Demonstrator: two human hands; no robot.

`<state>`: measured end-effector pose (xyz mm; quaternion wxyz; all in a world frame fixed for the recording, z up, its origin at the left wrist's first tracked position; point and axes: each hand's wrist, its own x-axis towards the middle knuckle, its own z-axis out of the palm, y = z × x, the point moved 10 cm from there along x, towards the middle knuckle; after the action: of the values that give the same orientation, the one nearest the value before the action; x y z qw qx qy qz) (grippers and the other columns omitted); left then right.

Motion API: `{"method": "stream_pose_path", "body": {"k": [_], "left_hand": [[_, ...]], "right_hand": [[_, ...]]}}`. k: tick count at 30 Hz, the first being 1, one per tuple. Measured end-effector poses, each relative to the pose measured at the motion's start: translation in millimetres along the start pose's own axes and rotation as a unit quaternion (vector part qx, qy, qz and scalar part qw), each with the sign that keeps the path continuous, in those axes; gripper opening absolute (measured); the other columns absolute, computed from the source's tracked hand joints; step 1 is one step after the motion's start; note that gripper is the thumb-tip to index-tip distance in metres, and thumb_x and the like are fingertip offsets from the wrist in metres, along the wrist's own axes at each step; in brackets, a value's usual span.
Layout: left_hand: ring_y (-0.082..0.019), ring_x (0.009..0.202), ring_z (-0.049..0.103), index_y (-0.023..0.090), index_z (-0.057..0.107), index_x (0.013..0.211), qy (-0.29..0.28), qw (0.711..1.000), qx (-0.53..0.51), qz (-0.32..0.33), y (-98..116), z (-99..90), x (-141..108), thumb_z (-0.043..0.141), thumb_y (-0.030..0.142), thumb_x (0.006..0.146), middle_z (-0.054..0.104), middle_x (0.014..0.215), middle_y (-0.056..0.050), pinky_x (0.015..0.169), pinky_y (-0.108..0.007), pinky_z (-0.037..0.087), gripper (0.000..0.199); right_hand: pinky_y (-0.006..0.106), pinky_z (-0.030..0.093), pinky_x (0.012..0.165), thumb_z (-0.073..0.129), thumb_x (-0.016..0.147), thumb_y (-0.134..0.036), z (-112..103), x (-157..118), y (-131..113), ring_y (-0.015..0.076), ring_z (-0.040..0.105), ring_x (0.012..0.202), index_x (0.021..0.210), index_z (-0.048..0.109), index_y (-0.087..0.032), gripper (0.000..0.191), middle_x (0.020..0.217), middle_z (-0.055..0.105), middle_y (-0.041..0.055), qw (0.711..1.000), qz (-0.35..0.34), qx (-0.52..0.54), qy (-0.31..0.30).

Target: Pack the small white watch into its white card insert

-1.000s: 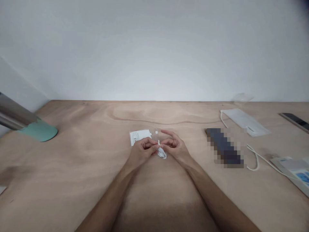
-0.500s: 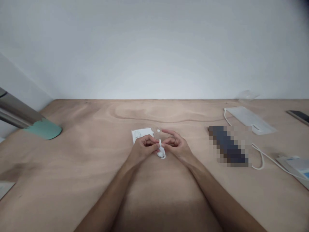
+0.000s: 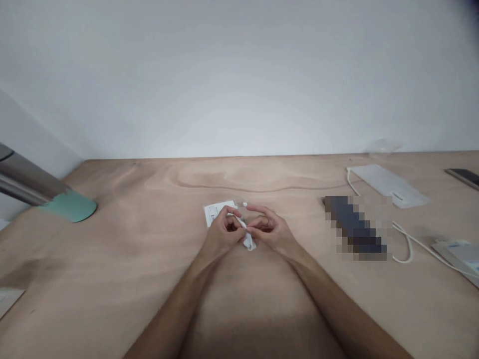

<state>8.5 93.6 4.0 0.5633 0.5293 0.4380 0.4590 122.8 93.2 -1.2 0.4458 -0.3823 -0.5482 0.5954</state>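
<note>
A small white cord-like bundle (image 3: 248,243) is pinched between my two hands above the wooden table, its lower end looped. My left hand (image 3: 224,232) closes thumb and fingertips on it from the left, and a white strip runs up along those fingers. From the right, my right hand (image 3: 271,229) pinches the same bundle, with its index finger stretched out to the left. By that fingertip is a small white piece (image 3: 245,203), too small to name. A flat packet with a white printed card (image 3: 215,210) lies just behind my left hand, partly hidden by it.
A steel and mint-green cylinder (image 3: 71,204) is at the left. On the right are a blurred-out dark object (image 3: 354,224), a translucent white pouch (image 3: 389,184), a white cable (image 3: 409,242), a dark flat device (image 3: 464,175) and a packet (image 3: 462,254). A wall rises behind the table.
My left fingers have lifted and curled into a more open arch, and the white strip now slants along them. The bundle hangs slightly lower in view. The camera has shifted a little.
</note>
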Motion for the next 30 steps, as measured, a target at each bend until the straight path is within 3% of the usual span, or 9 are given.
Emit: {"method": "stream_pose_path", "body": {"k": [7, 11, 21, 30], "left_hand": [[-0.011, 0.051, 0.056, 0.017, 0.052, 0.099, -0.002, 1.000, 0.006, -0.014, 2.2, 0.1, -0.9, 0.064, 0.025, 0.068, 0.057, 0.056, 0.006, 0.052, -0.020, 0.044, 0.035], [-0.011, 0.054, 0.057, 0.015, 0.059, 0.088, -0.012, 1.000, 0.026, -0.009, 0.1, -0.3, -0.8, 0.064, 0.028, 0.070, 0.059, 0.059, 0.003, 0.056, -0.022, 0.045, 0.022], [-0.009, 0.052, 0.051, 0.016, 0.054, 0.077, -0.017, 1.000, 0.016, 0.000, 2.9, 3.5, -1.9, 0.067, 0.030, 0.069, 0.054, 0.062, 0.004, 0.049, -0.019, 0.041, 0.021], [-0.010, 0.055, 0.052, 0.017, 0.053, 0.075, -0.010, 1.000, -0.022, -0.014, 2.0, 0.0, -1.9, 0.065, 0.022, 0.063, 0.054, 0.066, 0.004, 0.050, -0.021, 0.043, 0.018]], "right_hand": [[0.024, 0.051, 0.054, 0.072, 0.073, -0.033, -5.5, 1.7, 3.3, 0.0126, 0.062, 0.060, 0.111, 0.056, -0.024, 0.043, 0.077, 0.067, -0.0003, 1.000, -0.001, 0.001, 0.021], [0.024, 0.050, 0.051, 0.074, 0.070, -0.033, -5.7, 2.1, 2.2, 0.0125, 0.061, 0.058, 0.106, 0.058, -0.024, 0.041, 0.076, 0.067, 0.0000, 1.000, 0.010, 0.014, 0.026], [0.022, 0.048, 0.050, 0.076, 0.067, -0.034, -5.2, 2.3, 4.1, 0.0116, 0.059, 0.058, 0.104, 0.059, -0.023, 0.042, 0.075, 0.067, -0.0004, 0.999, 0.017, 0.018, 0.028], [0.023, 0.042, 0.053, 0.072, 0.071, -0.042, 3.8, -1.4, 3.9, 0.0101, 0.054, 0.057, 0.082, 0.063, -0.018, 0.027, 0.070, 0.063, -0.0006, 0.998, 0.040, -0.051, 0.001]]}}
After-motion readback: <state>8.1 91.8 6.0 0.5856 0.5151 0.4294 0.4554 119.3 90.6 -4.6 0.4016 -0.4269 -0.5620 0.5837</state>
